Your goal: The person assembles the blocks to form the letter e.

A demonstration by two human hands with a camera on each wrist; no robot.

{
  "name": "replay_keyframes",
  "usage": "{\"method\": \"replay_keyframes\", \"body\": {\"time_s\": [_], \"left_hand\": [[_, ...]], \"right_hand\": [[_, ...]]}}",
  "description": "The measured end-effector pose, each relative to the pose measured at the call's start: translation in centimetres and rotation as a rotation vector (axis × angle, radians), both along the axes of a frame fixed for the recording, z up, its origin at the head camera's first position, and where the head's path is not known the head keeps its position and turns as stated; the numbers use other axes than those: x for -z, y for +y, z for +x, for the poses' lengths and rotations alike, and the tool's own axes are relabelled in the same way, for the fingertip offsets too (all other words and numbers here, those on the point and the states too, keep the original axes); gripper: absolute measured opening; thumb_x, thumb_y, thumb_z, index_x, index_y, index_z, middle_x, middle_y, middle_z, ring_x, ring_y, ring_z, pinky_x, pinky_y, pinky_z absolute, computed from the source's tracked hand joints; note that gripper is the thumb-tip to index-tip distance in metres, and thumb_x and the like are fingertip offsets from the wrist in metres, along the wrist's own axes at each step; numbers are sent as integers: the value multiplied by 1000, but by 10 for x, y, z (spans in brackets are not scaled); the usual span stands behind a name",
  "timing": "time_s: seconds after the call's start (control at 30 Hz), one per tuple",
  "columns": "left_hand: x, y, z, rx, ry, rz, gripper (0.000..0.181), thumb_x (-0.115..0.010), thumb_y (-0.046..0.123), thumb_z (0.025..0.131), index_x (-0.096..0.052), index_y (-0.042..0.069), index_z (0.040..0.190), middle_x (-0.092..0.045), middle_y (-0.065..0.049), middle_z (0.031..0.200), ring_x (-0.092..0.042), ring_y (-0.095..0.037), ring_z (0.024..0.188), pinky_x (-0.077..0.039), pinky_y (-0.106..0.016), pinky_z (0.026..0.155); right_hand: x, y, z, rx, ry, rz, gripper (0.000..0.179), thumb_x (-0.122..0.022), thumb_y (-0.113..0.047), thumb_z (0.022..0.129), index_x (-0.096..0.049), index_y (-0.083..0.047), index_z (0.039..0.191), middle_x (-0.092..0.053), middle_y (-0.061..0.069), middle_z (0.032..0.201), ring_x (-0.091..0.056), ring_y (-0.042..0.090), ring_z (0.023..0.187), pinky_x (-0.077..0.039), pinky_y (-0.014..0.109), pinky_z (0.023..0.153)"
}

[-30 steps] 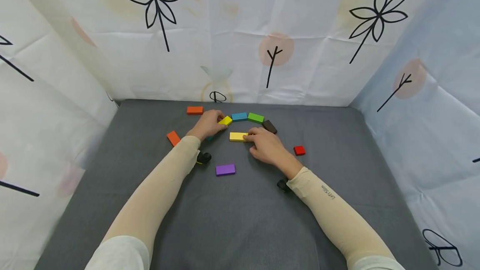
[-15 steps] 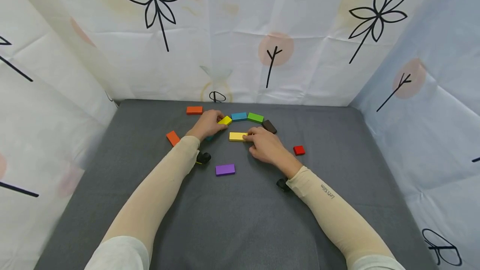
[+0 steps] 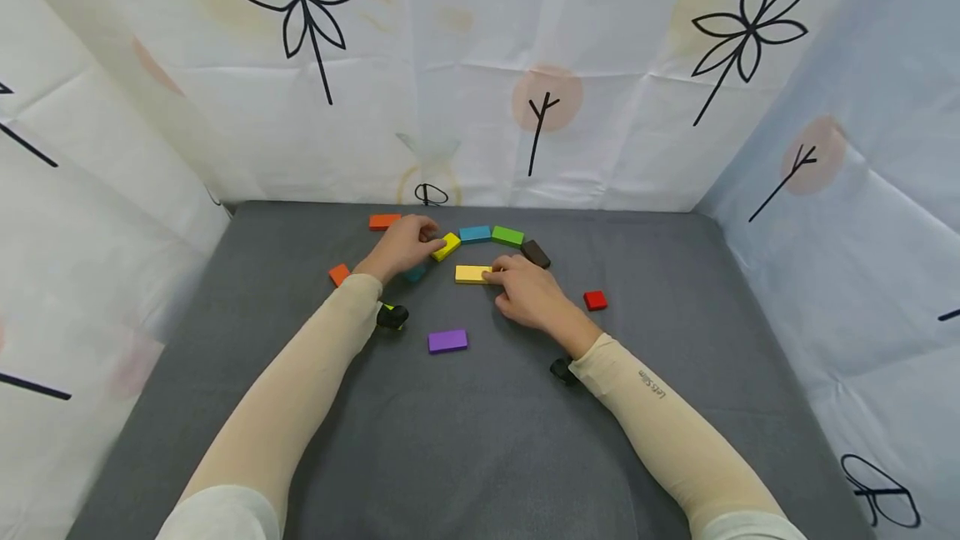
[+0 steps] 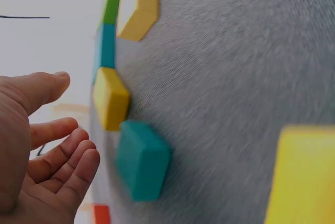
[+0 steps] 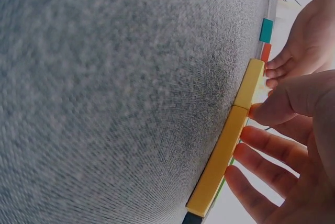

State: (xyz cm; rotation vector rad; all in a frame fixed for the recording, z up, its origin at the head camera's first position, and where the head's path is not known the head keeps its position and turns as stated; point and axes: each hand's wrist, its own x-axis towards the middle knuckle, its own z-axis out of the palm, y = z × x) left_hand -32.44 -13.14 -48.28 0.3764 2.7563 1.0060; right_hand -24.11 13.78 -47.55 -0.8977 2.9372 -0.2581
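My left hand (image 3: 400, 248) hovers beside the tilted yellow block (image 3: 447, 247), its fingers loosely extended and holding nothing. A gap shows between that block and the fingers in the left wrist view. Near the same hand lies a teal block (image 4: 144, 161). My right hand (image 3: 531, 294) rests at the pale yellow block (image 3: 470, 275). In the right wrist view an orange-yellow block (image 5: 217, 164) lies end to end with it, and the relaxed fingertips touch along the edge. From the head view this second block is hidden under the hand.
Behind, a blue block (image 3: 475, 234), a green block (image 3: 507, 237) and a dark brown block (image 3: 536, 253) continue a curved row. Orange blocks, one of them an orange block (image 3: 384, 222), lie left. A purple block (image 3: 447, 342) sits in front; a red block (image 3: 596, 301) is right.
My left hand has let go of the yellow block and drawn away to the left, exposing more of it and the teal block. The right hand has stayed in place.
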Motion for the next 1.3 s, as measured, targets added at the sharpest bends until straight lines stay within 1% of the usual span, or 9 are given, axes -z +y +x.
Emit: {"method": "replay_keyframes", "body": {"time_s": [0.13,0.27,0.43,0.5,0.6,0.77,0.93,1.17,1.3], "left_hand": [[-10,-16,2,-21,9,47,51,-70,31,109,-62,-1,148,-64,-17,136,-60,-32,122,-50,-50,107],[-19,-35,6,-55,47,45,51,-70,32,109,-62,0,148,-64,-17,135,-60,-32,121,-50,-51,106],[-29,-59,16,-80,74,32,52,-73,33,107,-62,1,147,-64,-16,133,-61,-34,120,-51,-54,104],[-32,-69,20,-87,73,34,53,-73,33,107,-61,1,147,-63,-18,136,-60,-35,121,-50,-55,105],[-32,-84,28,-99,62,33,55,-72,33,107,-59,0,149,-59,-21,140,-58,-38,123,-49,-57,107],[-27,-107,44,-110,45,0,58,-73,32,107,-58,-3,150,-56,-25,144,-58,-43,125,-48,-59,108],[-17,-124,59,-93,23,-31,62,-76,30,105,-55,-6,152,-53,-29,145,-57,-47,126,-48,-62,107],[-3,-140,74,-85,7,-66,74,-81,34,101,-51,-8,153,-50,-30,144,-53,-46,124,-46,-62,107],[5,-145,83,-77,-12,-75,79,-84,33,98,-50,-11,154,-50,-32,144,-53,-45,123,-46,-62,107]], "right_hand": [[0,0,-1,-5,6,-5,46,-69,-8,99,-72,-14,145,-64,6,142,-58,24,125,-55,41,99],[1,0,-1,-5,5,-8,47,-68,-8,99,-72,-14,145,-64,6,142,-58,24,125,-55,42,98],[2,0,-1,-11,5,-10,47,-68,-8,100,-71,-14,146,-63,7,142,-58,24,124,-55,41,98],[2,0,-1,-12,8,-9,48,-69,-8,100,-70,-14,147,-63,7,143,-58,24,124,-55,41,99],[3,0,-1,-9,5,-6,48,-69,-8,100,-70,-14,148,-63,7,143,-57,24,125,-54,41,100],[2,0,-1,-3,-10,-4,49,-68,-8,100,-69,-14,149,-63,7,143,-56,25,126,-54,41,101],[2,0,-1,-8,0,-7,50,-68,-7,100,-68,-13,149,-63,7,143,-57,24,126,-54,41,99],[3,2,0,-4,4,-5,51,-67,-8,100,-67,-13,150,-62,6,144,-56,23,128,-55,41,98],[4,1,1,-9,-2,-1,51,-68,-8,100,-66,-13,151,-61,6,145,-56,24,128,-55,41,99]]}}
